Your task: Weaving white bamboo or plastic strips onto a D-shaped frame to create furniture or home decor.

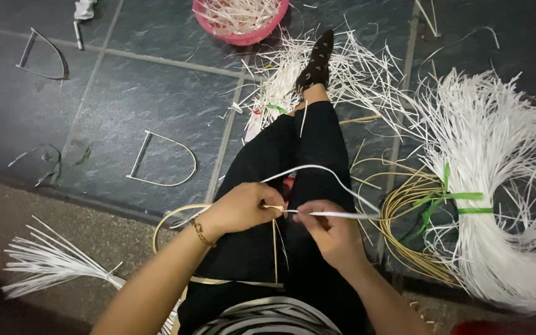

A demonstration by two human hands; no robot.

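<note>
Head view, one frame. The left hand (pixel 240 208) was closed in a pinch on the top of a thin cane frame (pixel 184 214), a bent hoop resting across the lap, over the black trousers (pixel 280 161). The right hand (pixel 330 231) gripped a white strip (pixel 317 170) just beside the left fingertips; the strip looped up over the knee and came back down to the right. I judged the step in hand to be binding the strip around the frame at the point where the two hands met. My reading of the next move: it called for the strip kept taut and the pinch held firm, so the turn did not slip.

Surface: dark tiled floor (pixel 125 105) with pale grout lines. Toward its right edge lay a large bundle of white strips (pixel 497 186) tied with green bands, with a coil of cane (pixel 404 211) just beside it. At the top edge stood a pink basket (pixel 243 25) holding more strips, loose offcuts scattered around the shoe (pixel 316 62). Two bent frames (pixel 162 161) lay apart on the left half. A smaller tied bunch (pixel 51 263) sat at the lower left corner. Room dim; walls not visible.
</note>
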